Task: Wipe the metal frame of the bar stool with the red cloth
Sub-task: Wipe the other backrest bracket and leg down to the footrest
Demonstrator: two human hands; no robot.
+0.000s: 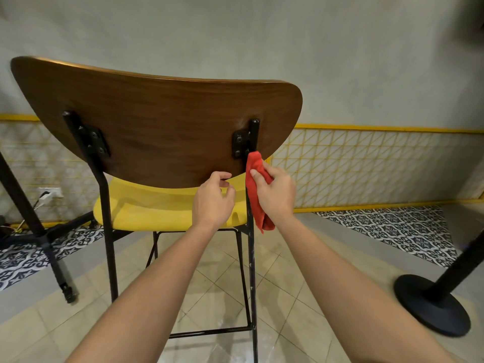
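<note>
Grip of right hand [275, 191] clenched on red cloth [255, 179], held against right rear frame post [252, 271] just under backrest [157, 121]. Cloth's long axis vertical along post, tail hanging down. Grip of left hand [213, 203] curled on backrest's lower edge.

Backrest [157, 121] above seat [157, 208] — cloth [258, 189] on right upright [252, 271], pedestal base [432, 302] farther right.

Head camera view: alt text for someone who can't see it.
The right hand holds a red cloth against the bar stool's metal upright under the wooden backrest. The left hand grips the backrest's lower edge above the yellow seat.
</note>
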